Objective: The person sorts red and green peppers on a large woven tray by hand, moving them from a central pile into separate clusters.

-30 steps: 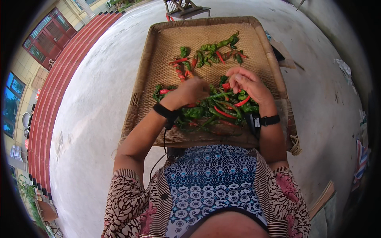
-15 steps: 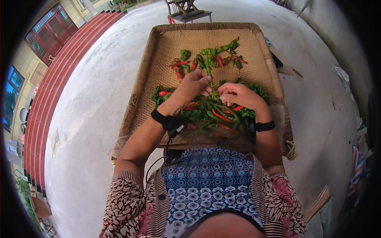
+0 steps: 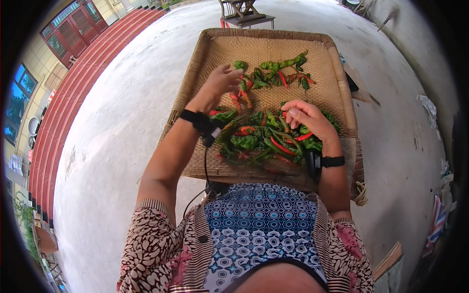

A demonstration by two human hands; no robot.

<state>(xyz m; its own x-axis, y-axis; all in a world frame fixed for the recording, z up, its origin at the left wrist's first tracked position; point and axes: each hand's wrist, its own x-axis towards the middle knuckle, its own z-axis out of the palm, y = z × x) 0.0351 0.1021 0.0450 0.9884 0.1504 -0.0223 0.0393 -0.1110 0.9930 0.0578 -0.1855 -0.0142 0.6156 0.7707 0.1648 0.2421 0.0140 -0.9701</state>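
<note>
A flat woven tray (image 3: 273, 35) lies on the ground in front of me and holds two heaps of green and red chilli peppers. My left hand (image 3: 221, 82) reaches forward to the left end of the far heap (image 3: 281, 73), its fingertips pinched at a small green pepper (image 3: 240, 64). Over the near heap (image 3: 261, 141) my right hand (image 3: 307, 118) hovers with its fingers curled in, and what they hold is hidden. Each wrist wears a black band, and a cable runs from the left one.
The tray rests on pale concrete ground (image 3: 122, 127). A wooden stool (image 3: 244, 12) stands beyond its far edge. Red steps (image 3: 83, 78) run along the left. Scraps and cardboard (image 3: 359, 83) lie by the tray's right side.
My left hand has left the near heap and moved forward to the far heap. The right hand has stayed over the near heap, now apart from the left hand.
</note>
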